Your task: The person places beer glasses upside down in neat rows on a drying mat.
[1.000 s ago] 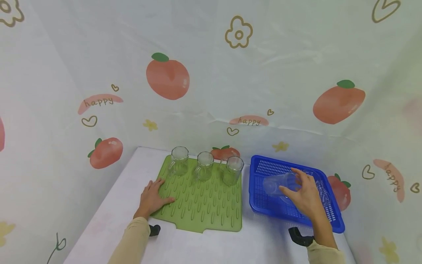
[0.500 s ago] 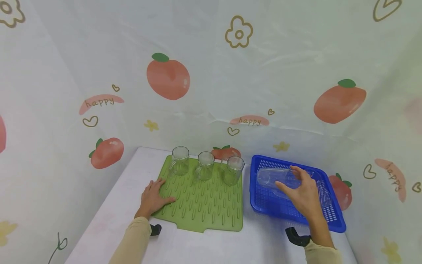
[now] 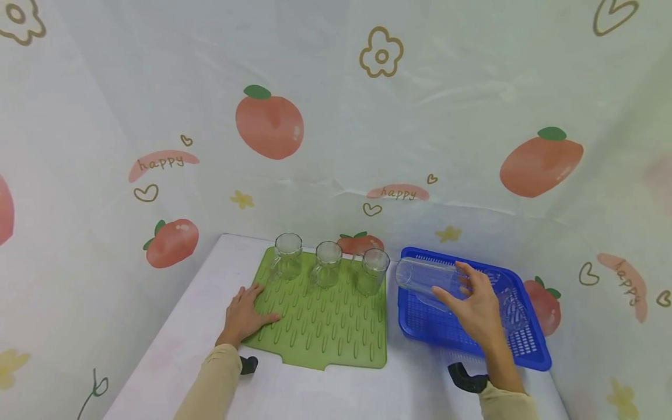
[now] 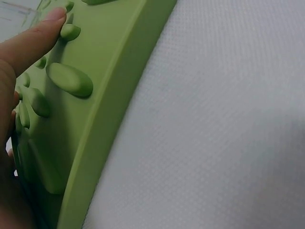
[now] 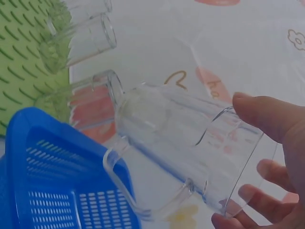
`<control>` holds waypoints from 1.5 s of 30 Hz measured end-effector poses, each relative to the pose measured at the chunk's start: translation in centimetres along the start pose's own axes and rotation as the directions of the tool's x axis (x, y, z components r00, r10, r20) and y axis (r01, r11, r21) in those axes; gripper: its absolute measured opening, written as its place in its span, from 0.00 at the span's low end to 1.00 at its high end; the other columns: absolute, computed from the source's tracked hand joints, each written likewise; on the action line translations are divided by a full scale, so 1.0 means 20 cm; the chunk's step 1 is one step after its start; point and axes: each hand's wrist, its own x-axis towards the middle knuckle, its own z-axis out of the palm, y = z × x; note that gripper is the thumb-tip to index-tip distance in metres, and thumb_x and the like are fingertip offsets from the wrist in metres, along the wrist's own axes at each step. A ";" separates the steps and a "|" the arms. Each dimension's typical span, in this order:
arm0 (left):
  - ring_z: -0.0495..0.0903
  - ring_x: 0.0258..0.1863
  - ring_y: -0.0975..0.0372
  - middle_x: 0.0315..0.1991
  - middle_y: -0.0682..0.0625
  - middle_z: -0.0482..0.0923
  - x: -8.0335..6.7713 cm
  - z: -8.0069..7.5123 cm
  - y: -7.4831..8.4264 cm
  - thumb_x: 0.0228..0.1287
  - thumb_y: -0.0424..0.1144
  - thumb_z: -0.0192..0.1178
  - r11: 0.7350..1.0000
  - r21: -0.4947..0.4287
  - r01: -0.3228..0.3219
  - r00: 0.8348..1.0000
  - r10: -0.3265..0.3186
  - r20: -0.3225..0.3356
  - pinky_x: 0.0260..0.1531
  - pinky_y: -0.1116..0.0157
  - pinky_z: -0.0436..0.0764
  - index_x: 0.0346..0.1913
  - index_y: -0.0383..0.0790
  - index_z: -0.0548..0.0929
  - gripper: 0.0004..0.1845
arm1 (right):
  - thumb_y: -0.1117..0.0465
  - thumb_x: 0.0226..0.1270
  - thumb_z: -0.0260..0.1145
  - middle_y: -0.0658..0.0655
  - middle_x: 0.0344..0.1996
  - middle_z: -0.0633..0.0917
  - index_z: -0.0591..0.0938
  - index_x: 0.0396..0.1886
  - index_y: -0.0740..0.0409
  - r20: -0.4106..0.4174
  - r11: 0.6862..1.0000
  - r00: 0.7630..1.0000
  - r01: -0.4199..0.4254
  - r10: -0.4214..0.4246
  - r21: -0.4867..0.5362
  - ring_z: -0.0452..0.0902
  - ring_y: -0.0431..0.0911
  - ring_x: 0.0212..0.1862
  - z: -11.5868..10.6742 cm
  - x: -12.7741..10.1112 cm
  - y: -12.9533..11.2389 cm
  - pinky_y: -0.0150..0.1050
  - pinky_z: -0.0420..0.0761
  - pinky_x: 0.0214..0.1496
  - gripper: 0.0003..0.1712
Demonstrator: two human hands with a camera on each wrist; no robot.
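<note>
My right hand [image 3: 478, 303] grips a clear glass mug [image 3: 420, 276] near its rim, thumb on one side and fingers on the other. The mug lies tilted on its side in the air over the blue basket [image 3: 541, 353], base toward the left. Its handle [image 5: 157, 205] hangs below it in the right wrist view. My left hand [image 3: 244, 318] rests on the left edge of the green drying mat [image 3: 325, 332], fingers spread and thumb on the mat. Along the mat's back edge stand a left mug [image 3: 288, 259], a middle mug [image 3: 328, 267] and a right mug [image 3: 370, 274].
More clear glassware [image 3: 514, 309] lies in the basket at its right side, partly hidden by my right hand. The basket stands right of the mat on a white table [image 3: 367, 396]. A printed curtain [image 3: 325, 146] hangs close behind.
My right hand has brought the mug leftward and slightly up, from inside the basket to over its left rim. The left hand stays on the mat.
</note>
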 end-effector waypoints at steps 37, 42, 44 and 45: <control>0.40 0.81 0.33 0.83 0.36 0.46 0.02 -0.02 0.04 0.51 0.62 0.75 0.997 -0.046 0.063 0.995 -0.059 0.084 0.77 0.31 0.42 0.79 0.38 0.59 0.59 | 0.53 0.70 0.70 0.57 0.70 0.73 0.68 0.76 0.48 0.145 0.909 0.989 -0.083 0.025 0.409 0.77 0.57 0.68 0.31 0.03 -0.16 0.20 0.79 0.53 0.38; 0.39 0.80 0.32 0.83 0.35 0.46 0.03 -0.02 0.04 0.50 0.61 0.76 0.996 -0.053 0.067 0.994 -0.063 0.085 0.77 0.31 0.41 0.79 0.37 0.59 0.59 | 0.55 0.70 0.71 0.58 0.69 0.75 0.68 0.76 0.50 0.155 0.890 0.988 -0.079 0.010 0.449 0.78 0.57 0.67 0.38 0.03 -0.20 0.19 0.78 0.54 0.37; 0.38 0.81 0.32 0.83 0.36 0.45 0.03 -0.02 0.04 0.51 0.62 0.75 0.996 -0.054 0.073 0.993 -0.067 0.098 0.77 0.31 0.40 0.80 0.37 0.58 0.60 | 0.56 0.70 0.71 0.58 0.69 0.75 0.69 0.76 0.50 0.155 0.886 0.988 -0.077 0.006 0.458 0.78 0.57 0.67 0.41 0.03 -0.22 0.20 0.78 0.54 0.37; 0.38 0.81 0.32 0.83 0.36 0.44 0.03 -0.02 0.04 0.51 0.62 0.75 0.996 -0.051 0.075 0.992 -0.070 0.104 0.77 0.31 0.40 0.80 0.38 0.57 0.60 | 0.57 0.70 0.71 0.59 0.69 0.75 0.68 0.76 0.51 0.155 0.880 0.988 -0.076 0.003 0.469 0.78 0.57 0.67 0.43 0.03 -0.22 0.20 0.78 0.55 0.37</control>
